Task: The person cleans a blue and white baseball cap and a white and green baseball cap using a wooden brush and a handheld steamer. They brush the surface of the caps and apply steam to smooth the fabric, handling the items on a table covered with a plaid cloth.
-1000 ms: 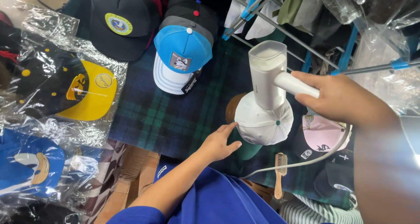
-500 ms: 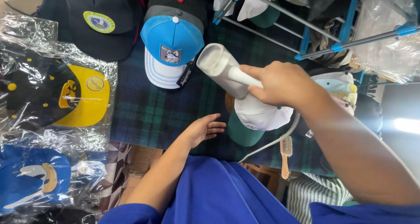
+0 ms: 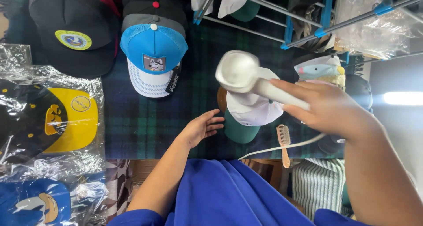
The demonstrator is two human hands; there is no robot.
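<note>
My right hand point(image 3: 330, 109) grips the handle of a white handheld steamer point(image 3: 240, 71), whose round head is tilted up and left above a white and green cap point(image 3: 249, 118). A white cord point(image 3: 282, 146) trails from the steamer toward me. That cap sits on a brown stand on the dark plaid cloth point(image 3: 145, 124). My left hand point(image 3: 200, 128) rests flat on the cloth just left of the cap, fingers spread, holding nothing.
A blue and white mesh cap point(image 3: 152, 60) and a black cap point(image 3: 72, 32) lie further back. Caps in clear bags point(image 3: 57, 120) fill the left side. A small wooden brush point(image 3: 284, 142) lies by the cloth's near edge. A metal rack point(image 3: 308, 18) stands behind.
The steamer has swung up off the cap, its head turning from pointing down to facing up and left. My left hand has stayed beside the cap.
</note>
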